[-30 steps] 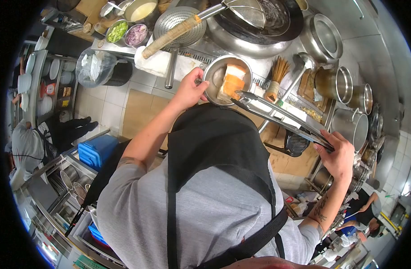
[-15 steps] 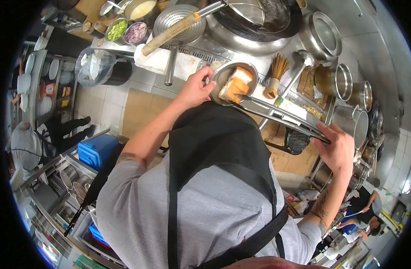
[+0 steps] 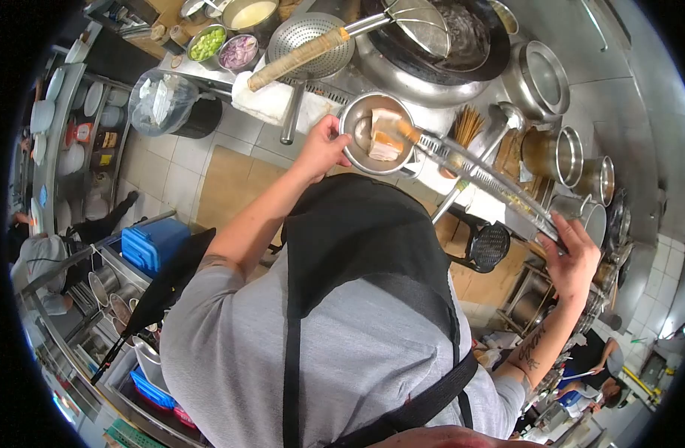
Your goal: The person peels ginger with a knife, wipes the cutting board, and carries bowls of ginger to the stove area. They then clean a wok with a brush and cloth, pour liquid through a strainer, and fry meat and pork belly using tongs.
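My left hand (image 3: pixel 324 151) grips the near-left rim of a round steel bowl (image 3: pixel 360 119), fingers curled over its edge. In the bowl lie pale food chunks (image 3: pixel 386 145) with orange-brown sides. My right hand (image 3: pixel 571 257) is closed round the handle end of long metal tongs (image 3: pixel 509 188), which reach leftward to the bowl. At the tong tips, over the bowl's right side, is a small orange-brown piece (image 3: pixel 409 131).
Behind the bowl sit a wok (image 3: pixel 492 56), a perforated ladle (image 3: pixel 312 45) and a bamboo-handled strainer (image 3: pixel 301 57). A bamboo brush (image 3: pixel 468 125), a ladle (image 3: pixel 511 116) and steel pots (image 3: pixel 555 157) stand right. Cups of chopped green vegetable (image 3: pixel 207 45) and purple onion (image 3: pixel 238 52) are left.
The tong tips have drawn back rightward from the chunks with an orange-brown piece at their ends. My right hand has shifted slightly right and down; the bowl appears a little further left.
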